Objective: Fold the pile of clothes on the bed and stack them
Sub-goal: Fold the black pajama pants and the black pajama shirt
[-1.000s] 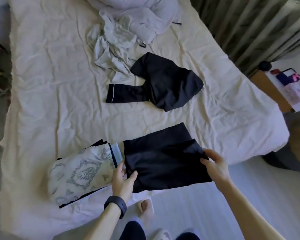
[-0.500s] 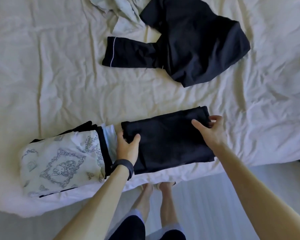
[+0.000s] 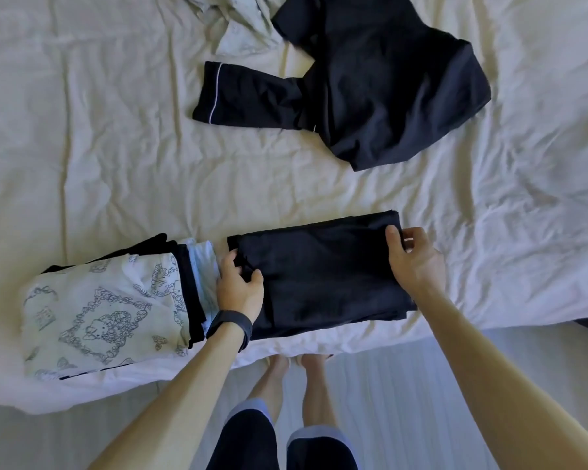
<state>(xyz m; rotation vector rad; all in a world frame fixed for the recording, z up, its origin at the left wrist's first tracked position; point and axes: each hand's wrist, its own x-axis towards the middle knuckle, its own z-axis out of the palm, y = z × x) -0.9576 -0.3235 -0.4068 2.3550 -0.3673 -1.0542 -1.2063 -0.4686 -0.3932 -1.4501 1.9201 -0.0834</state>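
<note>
As left hand (image 3: 239, 290), right hand (image 3: 416, 264) grip dark garment (image 3: 319, 276), printed stack (image 3: 99, 313) beside

Pale floor (image 3: 421, 401), black wristband (image 3: 230, 325), bare feet (image 3: 314, 368)

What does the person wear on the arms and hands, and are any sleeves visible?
The left forearm and right forearm are bare; no sleeves are in view. The left hand has a dark wristband at its wrist. The right hand shows no watch, ring or glove.

folded garment (image 3: 319, 273) black; stack's top piece (image 3: 95, 313) white with grey cartoon print; bed sheet (image 3: 116, 147) cream; wristband (image 3: 231, 325) black.
</note>
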